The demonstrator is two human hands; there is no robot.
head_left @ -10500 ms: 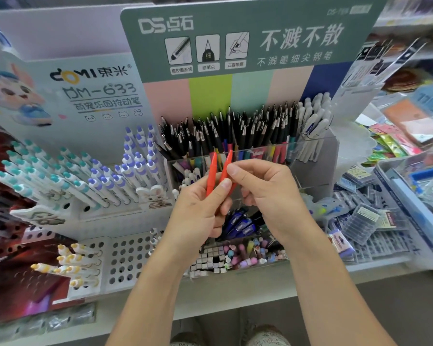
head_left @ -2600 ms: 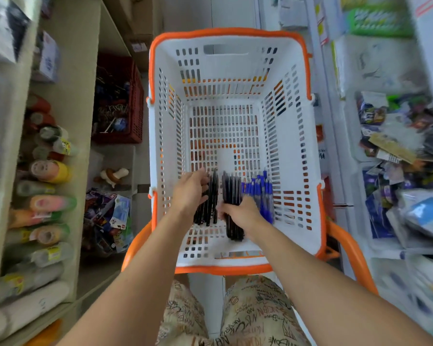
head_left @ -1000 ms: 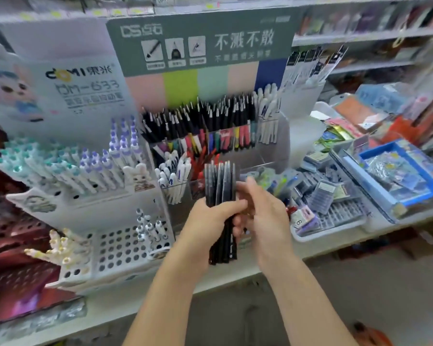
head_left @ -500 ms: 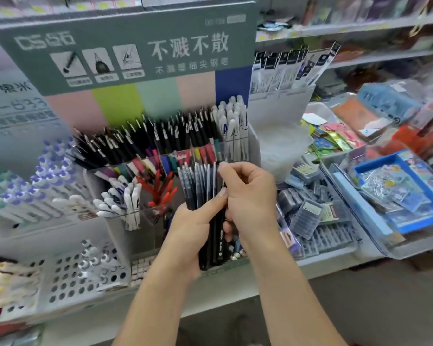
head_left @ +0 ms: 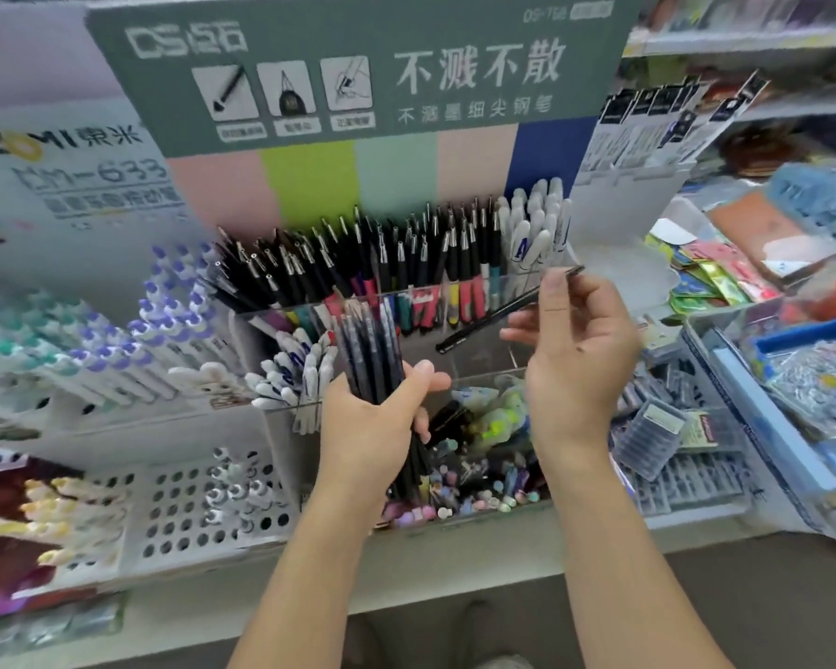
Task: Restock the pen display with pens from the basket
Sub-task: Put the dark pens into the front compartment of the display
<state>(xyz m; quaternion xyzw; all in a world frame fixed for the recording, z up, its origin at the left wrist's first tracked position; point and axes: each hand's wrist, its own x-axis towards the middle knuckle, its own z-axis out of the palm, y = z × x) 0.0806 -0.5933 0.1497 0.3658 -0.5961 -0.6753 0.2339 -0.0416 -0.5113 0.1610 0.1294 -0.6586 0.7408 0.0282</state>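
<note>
Left hand (head_left: 382, 427) is gripping a bundle of dark pens (head_left: 375, 350) mid-barrel. Right hand (head_left: 575, 350) is pinching a single black pen (head_left: 491, 318) near its upper end, above the clear acrylic compartment (head_left: 483, 364). Pens are judged light, stiff, smooth; mid-barrel hold is looking safest.

Bundle of slim dark pens (head_left: 376, 359) standing nearly upright, fanned at the top, in front of the tiered clear-plastic pen display (head_left: 479, 301), single slim black pen (head_left: 491, 316) tilted, upper end toward the right, over the display's middle tier, black-capped pens (head_left: 358, 263) crowding its back row
</note>
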